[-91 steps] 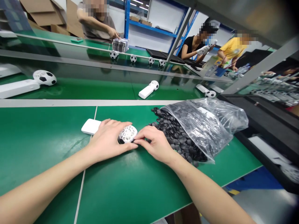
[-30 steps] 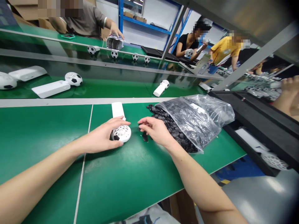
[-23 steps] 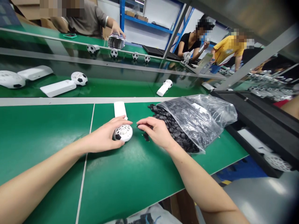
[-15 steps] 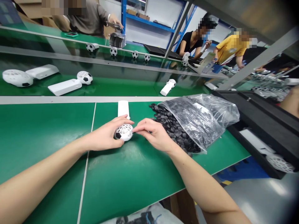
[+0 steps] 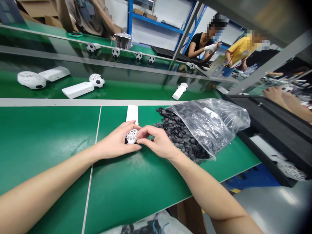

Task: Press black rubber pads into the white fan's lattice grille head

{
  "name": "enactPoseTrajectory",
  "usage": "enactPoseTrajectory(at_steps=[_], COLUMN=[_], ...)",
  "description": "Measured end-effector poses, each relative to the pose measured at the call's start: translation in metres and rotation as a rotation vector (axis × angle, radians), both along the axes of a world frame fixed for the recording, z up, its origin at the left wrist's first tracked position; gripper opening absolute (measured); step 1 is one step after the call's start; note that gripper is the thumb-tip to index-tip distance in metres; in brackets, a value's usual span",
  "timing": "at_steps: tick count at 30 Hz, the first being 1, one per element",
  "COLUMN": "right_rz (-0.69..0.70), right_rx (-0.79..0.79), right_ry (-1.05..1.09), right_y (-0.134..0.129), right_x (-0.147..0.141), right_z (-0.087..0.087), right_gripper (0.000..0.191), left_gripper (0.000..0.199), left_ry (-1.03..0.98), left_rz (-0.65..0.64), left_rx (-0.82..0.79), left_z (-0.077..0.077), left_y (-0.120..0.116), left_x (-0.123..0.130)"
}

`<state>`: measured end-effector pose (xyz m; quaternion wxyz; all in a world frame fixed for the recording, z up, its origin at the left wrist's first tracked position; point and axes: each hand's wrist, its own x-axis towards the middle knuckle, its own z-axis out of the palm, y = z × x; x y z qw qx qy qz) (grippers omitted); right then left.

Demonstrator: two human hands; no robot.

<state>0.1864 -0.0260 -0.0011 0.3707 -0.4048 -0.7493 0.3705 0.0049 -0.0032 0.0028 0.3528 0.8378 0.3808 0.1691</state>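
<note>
My left hand [image 5: 119,139] is wrapped round the left side of a white ball-shaped head [image 5: 132,136] with an open lattice and black patches. A white flat handle [image 5: 132,113] extends from behind it, away from me. My right hand [image 5: 156,139] pinches at the right side of the ball; whatever lies between thumb and forefinger is too small to make out. Right of that hand, loose black pieces [image 5: 180,133] spill from a clear plastic bag [image 5: 219,120] onto the green table [image 5: 136,191].
Beyond the pale ledge [image 5: 73,102], a green belt holds white ball-headed units [image 5: 78,90], [image 5: 179,91]. A black foam tray [image 5: 270,162] with a white unit stands at right. People [image 5: 200,45] sit across the line. A person's hands [image 5: 275,96] show at far right.
The ball and both hands have shifted slightly right, and my right fingers are closer against the ball. Units on the belt have moved right. The person at upper left has raised their arms.
</note>
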Motion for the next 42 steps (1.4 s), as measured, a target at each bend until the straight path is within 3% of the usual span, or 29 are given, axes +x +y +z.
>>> enactPoseTrajectory(at_steps=[6, 9, 14, 17, 21, 24, 28, 32, 36, 42], right_rz=[-0.072, -0.128, -0.386, -0.337, -0.314, -0.344, -0.311, -0.135, 0.044, -0.013], right_rx=[-0.149, -0.151, 0.070, 0.139, 0.165, 0.168, 0.073, 0.085, 0.213, 0.187], right_ry=[0.067, 0.005, -0.418, -0.673, -0.820, -0.705, -0.352, -0.159, -0.158, -0.114], right_y=[0.004, 0.011, 0.025, 0.026, 0.022, 0.020, 0.014, 0.007, 0.004, 0.006], right_x=[-0.005, 0.000, 0.019, 0.023, 0.023, 0.024, 0.022, 0.015, 0.008, 0.001], right_z=[-0.007, -0.012, -0.018, -0.019, -0.017, -0.016, -0.012, -0.004, -0.003, -0.013], right_gripper=[0.021, 0.020, 0.012, 0.013, 0.020, 0.023, 0.008, 0.002, 0.004, 0.005], left_gripper=[0.033, 0.033, 0.038, 0.039, 0.043, 0.057, 0.054, 0.051, 0.048, 0.034], left_ry=[-0.023, -0.031, 0.001, -0.006, 0.015, 0.061, 0.071, 0.068, 0.037, -0.014], left_rz=[0.006, -0.005, 0.059, 0.051, 0.082, 0.165, 0.009, -0.081, -0.061, 0.114], left_rx=[0.020, 0.019, 0.007, 0.011, 0.052, -0.028, -0.143, -0.207, -0.157, 0.011], left_z=[-0.001, -0.001, -0.003, -0.004, -0.005, -0.001, 0.011, 0.016, 0.009, -0.003], left_y=[-0.001, -0.001, -0.001, -0.002, -0.001, 0.004, 0.011, 0.014, 0.011, 0.004], left_x=[-0.001, 0.000, -0.001, -0.001, -0.003, -0.007, -0.016, -0.020, -0.016, -0.002])
